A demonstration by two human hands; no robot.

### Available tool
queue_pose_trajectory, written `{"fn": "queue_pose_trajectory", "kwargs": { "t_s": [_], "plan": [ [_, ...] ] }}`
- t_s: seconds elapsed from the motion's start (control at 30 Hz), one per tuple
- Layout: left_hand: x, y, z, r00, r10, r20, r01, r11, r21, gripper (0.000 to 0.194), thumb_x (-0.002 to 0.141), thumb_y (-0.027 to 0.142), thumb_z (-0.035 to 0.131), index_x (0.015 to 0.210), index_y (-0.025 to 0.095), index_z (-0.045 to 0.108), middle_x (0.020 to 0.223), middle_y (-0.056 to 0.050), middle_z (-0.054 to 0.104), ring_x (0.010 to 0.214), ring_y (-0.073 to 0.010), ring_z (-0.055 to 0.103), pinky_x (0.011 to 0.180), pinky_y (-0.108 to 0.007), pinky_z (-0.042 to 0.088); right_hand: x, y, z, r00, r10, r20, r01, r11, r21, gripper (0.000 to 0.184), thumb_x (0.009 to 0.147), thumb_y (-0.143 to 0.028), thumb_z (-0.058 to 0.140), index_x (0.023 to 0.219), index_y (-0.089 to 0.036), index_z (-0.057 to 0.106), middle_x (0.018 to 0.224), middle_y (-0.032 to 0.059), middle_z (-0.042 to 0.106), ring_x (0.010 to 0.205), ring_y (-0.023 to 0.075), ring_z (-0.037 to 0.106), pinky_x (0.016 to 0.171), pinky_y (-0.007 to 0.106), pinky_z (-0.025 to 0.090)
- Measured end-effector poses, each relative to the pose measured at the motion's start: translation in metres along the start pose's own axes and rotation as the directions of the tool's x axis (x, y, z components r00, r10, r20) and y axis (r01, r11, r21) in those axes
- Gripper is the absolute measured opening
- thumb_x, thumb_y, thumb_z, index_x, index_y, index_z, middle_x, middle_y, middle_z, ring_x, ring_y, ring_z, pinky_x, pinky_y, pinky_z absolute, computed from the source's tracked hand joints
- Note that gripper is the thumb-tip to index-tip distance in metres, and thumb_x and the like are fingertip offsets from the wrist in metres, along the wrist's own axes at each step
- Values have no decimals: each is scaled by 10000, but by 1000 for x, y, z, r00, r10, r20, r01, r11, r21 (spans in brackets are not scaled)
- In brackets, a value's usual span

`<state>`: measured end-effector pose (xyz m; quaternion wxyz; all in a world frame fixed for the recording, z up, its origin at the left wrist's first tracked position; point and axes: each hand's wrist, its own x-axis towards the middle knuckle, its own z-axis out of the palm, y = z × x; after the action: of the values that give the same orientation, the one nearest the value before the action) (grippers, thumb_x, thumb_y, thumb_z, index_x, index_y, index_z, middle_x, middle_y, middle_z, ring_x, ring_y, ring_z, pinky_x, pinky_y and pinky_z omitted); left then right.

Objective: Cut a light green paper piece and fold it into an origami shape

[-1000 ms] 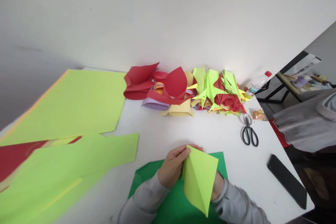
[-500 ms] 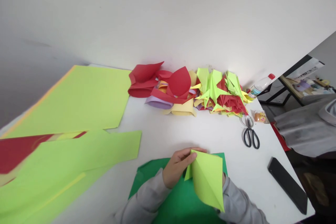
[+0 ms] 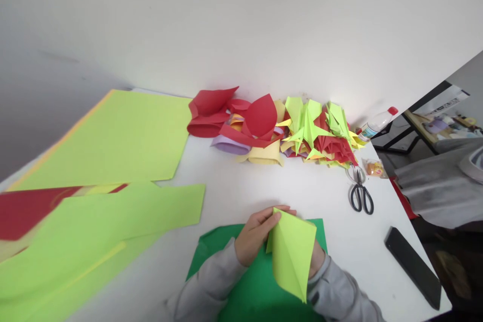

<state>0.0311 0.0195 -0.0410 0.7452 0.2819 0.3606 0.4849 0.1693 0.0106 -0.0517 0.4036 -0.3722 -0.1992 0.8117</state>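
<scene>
A sheet of lime-green paper (image 3: pixel 295 251), creased and curling with its lower corner hanging down, is held up over the green mat (image 3: pixel 260 287). My left hand (image 3: pixel 254 234) pinches its upper left corner, thumb in front and fingers behind. A smaller folded flap of the paper shows just below that thumb. My right hand (image 3: pixel 317 260) is behind the sheet; only its wrist side shows, and its fingers are hidden.
Large lime-green sheets (image 3: pixel 113 141) and strips (image 3: pixel 132 216) lie at left. Red paper shapes (image 3: pixel 260 118) and folded lime-green pieces (image 3: pixel 311 126) line the wall. Scissors (image 3: pixel 361 196), a bottle (image 3: pixel 377 123), a snack packet (image 3: pixel 375 168) and a black case (image 3: pixel 413 266) are at right.
The lime-green sheet has shifted slightly left and tilted, its lower corner moving left. More of my right wrist shows beside it. My left hand keeps its pinch.
</scene>
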Motion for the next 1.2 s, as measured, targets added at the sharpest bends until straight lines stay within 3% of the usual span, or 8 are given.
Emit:
{"fn": "queue_pose_trajectory", "kwargs": {
  "t_s": [0.07, 0.2, 0.33, 0.5, 0.7, 1.07, 1.13, 1.2],
  "plan": [
    [1, 2, 0, 999, -5, -33, 4, 999, -37, 464, 703, 500, 716, 1005, 148, 712, 986, -127, 736, 933, -286, 645, 830, -393, 487, -3, -5, 7, 995, 97, -31, -93, 990, 107, 320, 699, -419, 751, 919, -190, 715, 857, 24, 732, 778, 153, 662, 736, 254, 523],
    [1, 6, -1, 994, -3, -105, -5, 997, -78, 475, 687, 496, 729, 1001, 140, 703, 932, -111, 740, 910, -279, 655, 774, -360, 500, -11, -17, 19, 996, 58, -61, -53, 995, 80, 439, 708, -506, 687, 990, -170, 706, 983, 76, 728, 930, 237, 668, 843, 355, 505],
    [2, 6, -3, 989, -2, -148, -9, 997, -73, 481, 657, 494, 756, 981, 141, 710, 849, -83, 743, 866, -263, 661, 727, -327, 498, -16, -22, 17, 997, 13, -81, -7, 997, 77, 618, 705, -706, 549, 941, -157, 707, 911, 119, 731, 957, 305, 662, 810, 446, 509],
    [0, 5, -2, 993, -5, -118, -1, 998, -56, 460, 625, 467, 785, 939, 136, 727, 876, -90, 743, 854, -261, 653, 740, -332, 489, -16, -21, 10, 996, 83, -45, -81, 995, 51, 461, 659, -494, 696, 956, -141, 689, 878, 121, 733, 937, 310, 664, 818, 453, 505],
    [0, 3, -1, 995, -53, -87, 47, 997, -65, 500, 604, 482, 798, 957, 135, 727, 774, -80, 742, 757, -245, 661, 728, -347, 485, -15, -25, 13, 991, 136, 1, -135, 989, 56, 420, 668, -474, 671, 890, -118, 693, 877, 144, 728, 970, 316, 654, 857, 465, 488],
    [2, 9, -7, 989, -2, -147, -4, 999, -40, 536, 618, 529, 768, 977, 136, 710, 829, -88, 744, 799, -257, 667, 723, -352, 509, -17, -43, 15, 979, -203, -30, 197, 970, -141, 324, 694, -316, 723, 986, -176, 705, 887, 85, 728, 825, 247, 665, 771, 393, 502],
    [2, 9, -9, 988, 8, -156, -10, 1000, -8, 526, 633, 534, 756, 973, 134, 709, 806, -82, 742, 757, -245, 667, 694, -342, 507, -15, -46, 9, 945, -318, -77, 294, 928, -230, 285, 700, -302, 736, 963, -196, 705, 845, 56, 721, 729, 194, 644, 696, 331, 497],
    [2, 10, -10, 989, 13, -150, -8, 999, 32, 523, 644, 543, 743, 968, 133, 711, 774, -74, 738, 714, -235, 661, 664, -333, 501, -14, -49, 3, 870, -475, -133, 404, 841, -360, 262, 704, -290, 748, 949, -213, 701, 851, 32, 709, 715, 156, 614, 652, 271, 479]
  ]
}}
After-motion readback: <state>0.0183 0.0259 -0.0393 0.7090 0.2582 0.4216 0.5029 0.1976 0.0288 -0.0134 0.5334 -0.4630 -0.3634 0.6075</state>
